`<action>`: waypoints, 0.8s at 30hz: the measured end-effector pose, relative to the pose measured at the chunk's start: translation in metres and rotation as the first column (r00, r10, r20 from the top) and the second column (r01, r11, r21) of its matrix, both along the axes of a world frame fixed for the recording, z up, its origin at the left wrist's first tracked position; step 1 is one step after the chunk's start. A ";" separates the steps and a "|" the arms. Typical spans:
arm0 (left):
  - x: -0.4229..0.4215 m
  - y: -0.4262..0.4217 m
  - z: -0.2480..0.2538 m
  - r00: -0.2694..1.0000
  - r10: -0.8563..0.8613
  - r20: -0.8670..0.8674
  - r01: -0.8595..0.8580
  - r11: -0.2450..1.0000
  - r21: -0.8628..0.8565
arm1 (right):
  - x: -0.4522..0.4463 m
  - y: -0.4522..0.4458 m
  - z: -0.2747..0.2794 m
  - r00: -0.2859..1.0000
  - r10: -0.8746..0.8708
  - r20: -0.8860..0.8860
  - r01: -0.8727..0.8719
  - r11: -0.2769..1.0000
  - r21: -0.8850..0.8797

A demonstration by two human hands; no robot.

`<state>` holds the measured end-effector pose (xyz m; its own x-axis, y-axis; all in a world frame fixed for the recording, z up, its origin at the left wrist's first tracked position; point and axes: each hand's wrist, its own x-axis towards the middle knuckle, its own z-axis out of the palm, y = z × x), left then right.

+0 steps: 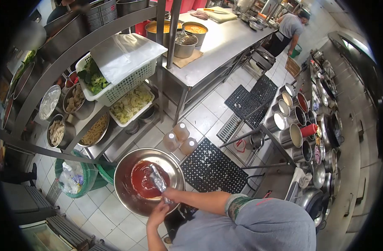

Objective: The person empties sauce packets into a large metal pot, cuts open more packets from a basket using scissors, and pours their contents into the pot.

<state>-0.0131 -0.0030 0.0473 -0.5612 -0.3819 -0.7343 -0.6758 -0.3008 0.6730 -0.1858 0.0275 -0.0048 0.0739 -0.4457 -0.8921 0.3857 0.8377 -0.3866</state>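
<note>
A large steel bowl [125, 201] with red sauce [143, 180] in it is in front of me. Over the sauce slants a shiny silver foil pouch [158, 179], its far end low in the bowl. My right hand [171, 195] is closed round the near part of the pouch, at the bowl's near rim. Just below, my left hand [157, 214] has its fingers together at the pouch's near end; their exact hold is partly hidden.
Several jugs of brown liquid [181, 131] stand beyond the bowl, beside a black perforated mat [212, 165]. Left are a lined green bin [85, 184] and a shelf with a white broccoli basket [128, 79]. Pots [291, 136] line the right counter. Another person [289, 31] stands far off.
</note>
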 end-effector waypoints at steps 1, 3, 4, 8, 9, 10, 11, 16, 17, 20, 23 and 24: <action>0.003 0.000 0.005 0.994 0.108 -0.020 -0.102 0.975 0.198 | -0.009 0.003 -0.009 0.985 0.123 -0.120 -0.127 0.992 -0.022; -0.003 -0.001 0.008 0.955 0.288 0.073 -0.296 0.943 0.153 | -0.018 0.008 0.010 0.931 0.249 -0.267 -0.236 0.968 0.078; -0.007 -0.001 0.008 0.919 0.377 0.112 -0.389 0.913 0.123 | -0.015 0.014 0.002 0.843 0.361 -0.400 -0.379 0.925 0.036; -0.043 0.000 -0.013 0.808 0.579 0.110 -0.533 0.639 0.554 | -0.005 0.019 0.020 0.438 0.571 -0.694 -0.745 0.663 0.076; -0.058 0.002 -0.011 0.741 0.662 0.116 -0.576 0.537 0.616 | 0.002 0.022 0.022 0.408 0.589 -0.697 -0.746 0.656 0.118; -0.070 0.003 -0.011 0.666 0.734 0.132 -0.603 0.425 0.675 | 0.003 0.023 0.029 0.378 0.608 -0.698 -0.744 0.648 0.162; -0.073 0.005 -0.018 0.636 0.755 0.160 -0.616 0.371 0.695 | -0.002 0.023 0.035 0.380 0.635 -0.673 -0.752 0.635 0.174; -0.088 0.012 -0.044 0.546 0.821 0.170 -0.711 0.346 0.612 | -0.020 0.019 0.047 0.370 0.689 -0.623 -0.808 0.569 0.149; -0.090 0.013 -0.037 0.526 0.827 0.200 -0.749 0.338 0.571 | -0.020 0.021 0.046 0.358 0.668 -0.652 -0.808 0.572 0.142; -0.097 0.011 -0.027 0.520 0.838 0.166 -0.755 0.359 0.549 | -0.016 0.024 0.048 0.340 0.609 -0.717 -0.797 0.591 0.124; -0.085 0.011 -0.066 0.463 0.872 0.161 -0.758 0.294 0.582 | -0.013 0.026 0.035 0.361 0.589 -0.723 -0.806 0.587 0.076; -0.086 0.009 -0.068 0.430 0.886 0.176 -0.764 0.253 0.594 | -0.015 0.025 0.034 0.370 0.591 -0.717 -0.829 0.559 0.033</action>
